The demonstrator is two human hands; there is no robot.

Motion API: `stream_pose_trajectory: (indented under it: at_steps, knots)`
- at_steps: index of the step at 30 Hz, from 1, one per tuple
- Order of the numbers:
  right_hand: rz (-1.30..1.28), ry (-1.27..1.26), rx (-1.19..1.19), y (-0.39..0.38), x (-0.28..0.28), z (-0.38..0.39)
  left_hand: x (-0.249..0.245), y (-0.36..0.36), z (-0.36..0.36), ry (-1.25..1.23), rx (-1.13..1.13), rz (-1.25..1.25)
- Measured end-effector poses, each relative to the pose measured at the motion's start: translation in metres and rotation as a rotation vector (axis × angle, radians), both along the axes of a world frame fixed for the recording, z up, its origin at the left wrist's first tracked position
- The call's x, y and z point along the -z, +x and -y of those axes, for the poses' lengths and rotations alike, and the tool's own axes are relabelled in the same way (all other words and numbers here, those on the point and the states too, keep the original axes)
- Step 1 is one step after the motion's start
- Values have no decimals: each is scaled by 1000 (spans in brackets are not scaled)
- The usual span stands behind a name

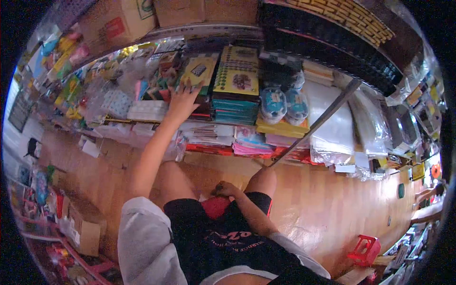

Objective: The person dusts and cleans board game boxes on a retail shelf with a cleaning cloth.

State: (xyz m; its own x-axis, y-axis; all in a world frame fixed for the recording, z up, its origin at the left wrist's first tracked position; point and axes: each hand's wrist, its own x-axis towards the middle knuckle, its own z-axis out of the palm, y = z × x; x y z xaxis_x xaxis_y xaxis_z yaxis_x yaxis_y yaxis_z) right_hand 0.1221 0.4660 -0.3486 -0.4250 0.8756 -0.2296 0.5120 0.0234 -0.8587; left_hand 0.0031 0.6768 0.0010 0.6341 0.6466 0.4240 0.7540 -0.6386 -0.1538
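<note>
The left hand, its fingers spread apart, lies over the near end of a yellow box, set back from the front edge of the shelf. The right hand is low, well apart from that edge; whether it grips anything, I cannot tell.

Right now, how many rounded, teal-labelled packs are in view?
2: the left pack and the right pack are side by side on the yellow packaging. More may be hidden behind them.
</note>
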Motion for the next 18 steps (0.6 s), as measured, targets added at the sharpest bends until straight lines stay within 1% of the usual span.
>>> stream_pose_trajectory:
  at_steps: [1,2,3,4,6,7,8,9,10,11,12,13,14,15,16,18]
  knots:
    - [14,1,17,0,-12,3,-5,-3,6,49,27,-6]
    - [21,-137,114,0,-22,6,-11,-4,12,50,43,8]
    - [24,-273,211,1,-29,6,-17,-6,18,-9,-3,-40]
    - [32,-270,222,2,-25,6,-19,-9,21,-69,-51,-90]
    - [104,-102,249,3,-16,8,-20,-21,25,-31,-5,-59]
    - [108,-98,249,5,-35,8,-24,-27,29,-36,27,20]
    - [0,-171,200,7,-54,10,-28,-33,35,-40,57,97]
    - [-109,-245,151,7,-70,11,-35,-38,44,-39,56,98]
    - [-110,-246,150,5,-61,10,-42,-44,53,-156,39,317]
    - [41,-190,133,2,-52,6,-47,-49,61,-273,22,534]
    - [192,-134,116,0,-44,5,-49,-56,63,-274,23,532]
    - [189,-137,117,-1,-46,5,-50,-68,64,-381,-35,685]
    - [140,-209,136,0,-48,4,-50,-80,65,-491,-95,837]
    - [92,-282,154,0,-49,6,-47,-90,70,-478,-12,964]
    - [89,-288,156,1,-44,9,-44,-101,78,-463,73,1091]
    - [-25,-35,195,4,-33,12,-39,-121,105,-496,-4,1240]
